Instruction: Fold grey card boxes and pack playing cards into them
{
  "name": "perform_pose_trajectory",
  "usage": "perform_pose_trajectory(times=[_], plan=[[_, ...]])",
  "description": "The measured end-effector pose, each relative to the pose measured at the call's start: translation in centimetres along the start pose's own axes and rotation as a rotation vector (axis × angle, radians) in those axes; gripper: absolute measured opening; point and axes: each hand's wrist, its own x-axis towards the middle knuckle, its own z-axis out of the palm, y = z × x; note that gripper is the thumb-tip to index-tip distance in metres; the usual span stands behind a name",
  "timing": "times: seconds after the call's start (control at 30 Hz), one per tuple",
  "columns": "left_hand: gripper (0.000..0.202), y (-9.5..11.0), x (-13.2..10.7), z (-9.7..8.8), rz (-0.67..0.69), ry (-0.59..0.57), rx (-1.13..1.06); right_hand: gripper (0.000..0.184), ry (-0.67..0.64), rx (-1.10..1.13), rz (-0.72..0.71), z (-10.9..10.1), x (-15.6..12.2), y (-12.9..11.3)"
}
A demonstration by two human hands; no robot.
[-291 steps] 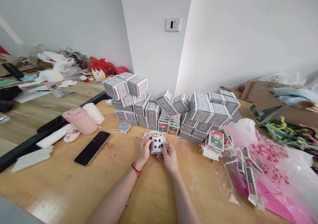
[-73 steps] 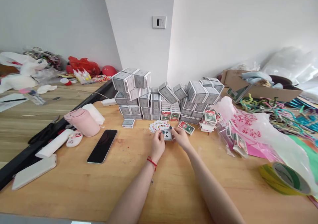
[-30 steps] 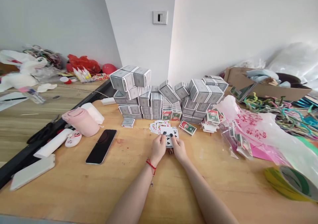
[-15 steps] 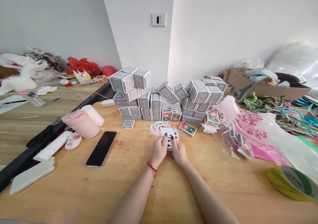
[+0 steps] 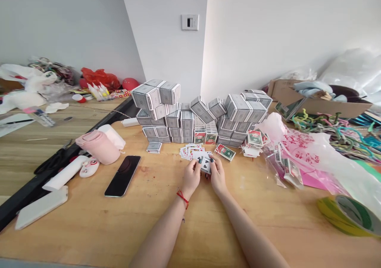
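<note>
Between my hands, above the tabletop, is a playing card (image 5: pixel 205 164) with black clubs facing up; whether more cards lie under it I cannot tell. My left hand (image 5: pixel 191 177) pinches its left side, thumb on the face. My right hand (image 5: pixel 217 175) grips the right side, its thumb also on the face. Just beyond lies a fan of loose playing cards (image 5: pixel 187 151). A red and green card box (image 5: pixel 225 152) lies to the right of it. Behind them stands a wall of grey-patterned folded-card blocks (image 5: pixel 181 128). One small folded piece (image 5: pixel 154 147) sits in front at left.
A black phone (image 5: pixel 122 177), a white power bank (image 5: pixel 41 207) and a pink roll (image 5: pixel 97 146) are on the left. Yellow tape (image 5: pixel 327 216) lies at the right front. More card boxes (image 5: pixel 254 138) and a pink-printed plastic bag (image 5: pixel 303 141) occupy the right side.
The clubs card has bent or tilted between my fingers, and my right hand has shifted slightly outward, its thumb moving along the card. Other objects stay put; the view has tilted slightly.
</note>
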Motion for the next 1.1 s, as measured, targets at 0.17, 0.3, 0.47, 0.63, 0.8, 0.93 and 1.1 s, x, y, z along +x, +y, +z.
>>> perform_pose_trajectory(times=[0.17, 0.3, 0.47, 0.63, 0.8, 0.93, 1.1], plan=[[0.025, -0.1, 0.3, 0.0, 0.042, 0.003, 0.074, 0.037, 0.013, -0.085, -0.061, -0.5, 0.5, -0.2], [0.027, -0.3, 0.4, 0.0, -0.005, 0.063, 0.008, 0.041, -0.120, -0.049, 0.014, -0.7, 0.5, 0.0], [0.025, -0.4, 0.7, -0.3, -0.018, 0.009, -0.077, 0.044, -0.273, -0.042, 0.006, -1.3, 0.5, -0.1], [0.024, -0.5, 0.9, -0.1, -0.056, -0.007, -0.136, 0.040, -0.264, -0.021, 0.003, -1.2, 0.4, -0.1], [0.027, -0.7, 0.8, 0.2, -0.071, -0.014, -0.095, 0.035, -0.175, -0.044, -0.034, -0.6, 0.2, 0.2], [0.029, -0.6, 0.4, 0.4, -0.061, 0.007, 0.087, 0.033, -0.192, -0.041, 0.006, -0.5, 0.2, 0.5], [0.041, -0.1, 0.1, 0.4, 0.000, -0.008, 0.206, 0.039, -0.127, -0.105, 0.028, -0.5, 0.1, 0.8]])
